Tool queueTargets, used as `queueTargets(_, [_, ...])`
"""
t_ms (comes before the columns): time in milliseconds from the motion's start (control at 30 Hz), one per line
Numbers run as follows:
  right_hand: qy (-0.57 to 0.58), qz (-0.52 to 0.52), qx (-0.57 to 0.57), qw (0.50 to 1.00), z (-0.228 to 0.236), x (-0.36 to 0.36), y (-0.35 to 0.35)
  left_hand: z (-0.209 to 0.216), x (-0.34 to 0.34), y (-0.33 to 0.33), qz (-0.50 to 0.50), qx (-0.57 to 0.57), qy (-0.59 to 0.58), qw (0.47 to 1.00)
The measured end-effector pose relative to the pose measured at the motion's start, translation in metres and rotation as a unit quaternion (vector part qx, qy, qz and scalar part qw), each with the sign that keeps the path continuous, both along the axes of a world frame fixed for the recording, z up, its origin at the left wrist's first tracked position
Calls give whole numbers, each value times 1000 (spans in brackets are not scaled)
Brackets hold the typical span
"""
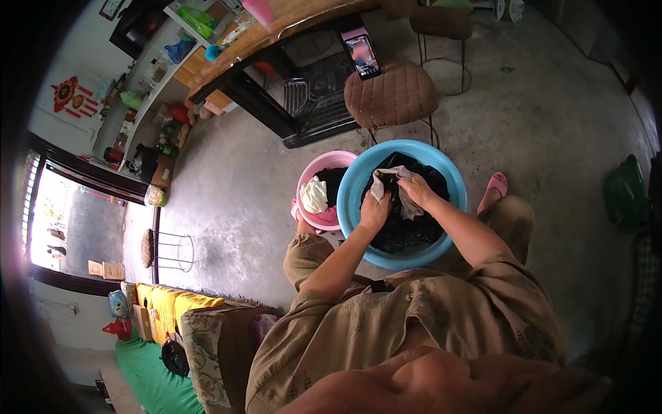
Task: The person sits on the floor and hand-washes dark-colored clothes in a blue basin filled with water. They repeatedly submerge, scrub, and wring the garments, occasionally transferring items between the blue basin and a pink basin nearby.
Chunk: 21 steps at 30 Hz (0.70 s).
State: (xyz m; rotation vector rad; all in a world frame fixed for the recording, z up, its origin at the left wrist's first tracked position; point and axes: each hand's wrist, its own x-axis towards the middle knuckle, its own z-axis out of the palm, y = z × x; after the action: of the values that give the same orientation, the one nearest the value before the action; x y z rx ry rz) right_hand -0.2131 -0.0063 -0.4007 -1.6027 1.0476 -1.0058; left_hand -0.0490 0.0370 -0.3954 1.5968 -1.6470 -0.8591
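A large blue basin (349, 200) stands on the floor between my feet, with dark, wet-looking cloth (431, 176) in it. Over it, my left hand (376, 209) and my right hand (416, 190) grip a light grey-beige piece of cloth (393, 172). The cloth arches between the two hands, and part of it hangs down below my right hand. Fingers of both hands are closed round it. Touching the blue basin on its left is a smaller pink basin (303, 181) with white cloth (314, 196), black cloth (334, 183) and pink cloth (327, 217).
Beyond the basins is a brown padded stool (390, 96) with a phone (362, 54) propped on it. A second stool (441, 24) and a wooden-topped table (276, 31) stand farther off. One stool (165, 249) is by the doorway at left. A sofa (210, 345) is at lower left.
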Motion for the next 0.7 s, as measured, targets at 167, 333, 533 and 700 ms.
queueTargets(167, [275,16,-75,958,43,-5,23,2,10,9,-35,-99,-70,992])
queueTargets(333, [468,58,-154,869,43,-14,32,37,2,16,-125,-72,-362,921])
queueTargets(533, [522,111,-68,843,19,-4,21,10,-1,0,-156,-22,-401,902])
queueTargets(700, [533,95,-46,839,-3,-1,14,-3,-13,-8,-177,62,-458,869])
